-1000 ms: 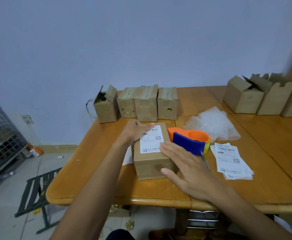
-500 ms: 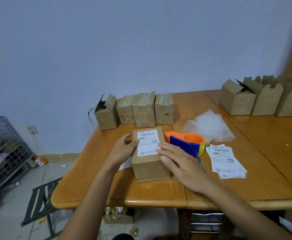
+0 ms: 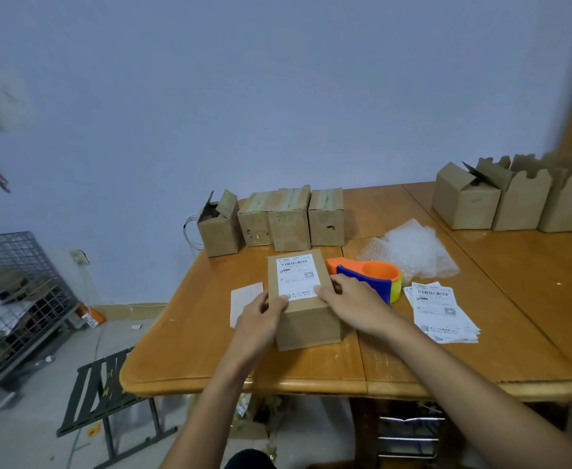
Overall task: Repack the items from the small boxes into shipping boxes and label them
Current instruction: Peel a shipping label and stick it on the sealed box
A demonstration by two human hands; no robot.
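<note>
Left hand: grips shipping box at left edge, thumb on top.
Right hand: grips right edge, thumb on top.
Forearms: bare, converging forward.

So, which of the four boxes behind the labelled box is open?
The leftmost box: its top flaps stand up, while the other three boxes are closed.
</note>
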